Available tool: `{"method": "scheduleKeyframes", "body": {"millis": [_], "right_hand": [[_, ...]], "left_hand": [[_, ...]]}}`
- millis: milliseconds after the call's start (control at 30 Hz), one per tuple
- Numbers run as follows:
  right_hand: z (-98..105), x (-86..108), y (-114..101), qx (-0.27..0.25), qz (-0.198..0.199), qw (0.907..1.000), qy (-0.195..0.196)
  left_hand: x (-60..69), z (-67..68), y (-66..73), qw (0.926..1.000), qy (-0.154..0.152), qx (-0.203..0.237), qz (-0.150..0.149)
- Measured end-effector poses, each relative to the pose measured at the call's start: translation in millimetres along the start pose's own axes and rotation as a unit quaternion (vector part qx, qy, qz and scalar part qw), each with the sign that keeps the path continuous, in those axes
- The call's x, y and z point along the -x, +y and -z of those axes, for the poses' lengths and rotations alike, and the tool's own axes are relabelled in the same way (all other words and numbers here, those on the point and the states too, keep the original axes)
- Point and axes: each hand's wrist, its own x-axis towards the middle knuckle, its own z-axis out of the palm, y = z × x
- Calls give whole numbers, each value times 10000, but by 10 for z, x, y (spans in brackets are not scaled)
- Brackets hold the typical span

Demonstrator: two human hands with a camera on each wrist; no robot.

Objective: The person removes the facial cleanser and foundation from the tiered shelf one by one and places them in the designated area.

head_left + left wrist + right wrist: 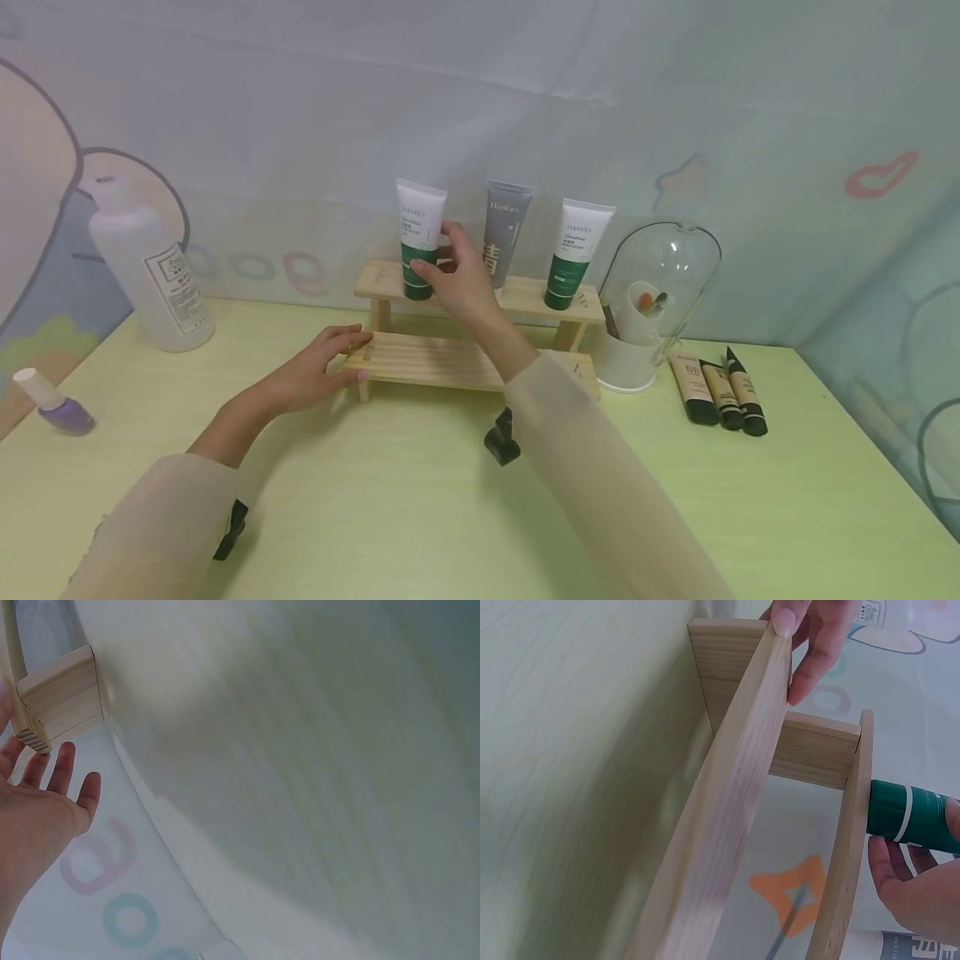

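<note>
My right hand (pixel 467 282) pinches a white-and-green squeeze tube (pixel 422 215) between thumb and fingers at the left of the upper step of a wooden two-step display rack (pixel 427 358). In the right wrist view, the tube's green cap (pixel 887 808) meets the upper board. A grey tube (pixel 512 218) stands just right of that hand, its lower part partly hidden. Farther right on the same step stands another white-and-green tube (pixel 579 246), leaning a little. My left hand (pixel 311 379) grips the left end of the lower step, thumb in front; the wooden end also shows beside the left hand (pixel 37 825).
Right of the rack stands a clear glass dome (pixel 686 258) over a white holder with brushes. Several small cosmetic tubes (pixel 692 385) lie beyond it. At left are a white pump bottle (pixel 153 262) and a purple nail polish bottle (pixel 67 415). A printed cloth (pixel 480 100) hangs behind.
</note>
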Motion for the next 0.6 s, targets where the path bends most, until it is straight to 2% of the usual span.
{"method": "scheduleKeyframes", "body": {"millis": [333,467,600], "right_hand": [[97,123,10,-348,148,9990,-240],[142,170,8,-604,76,9977,-289],[199,217,15,-642,13,9975,-295]], "left_hand": [[14,-6,31,10000,21,-24,-42],[8,-3,24,10000,28,-24,-25],[3,-4,21,10000,26,-7,-27]]}}
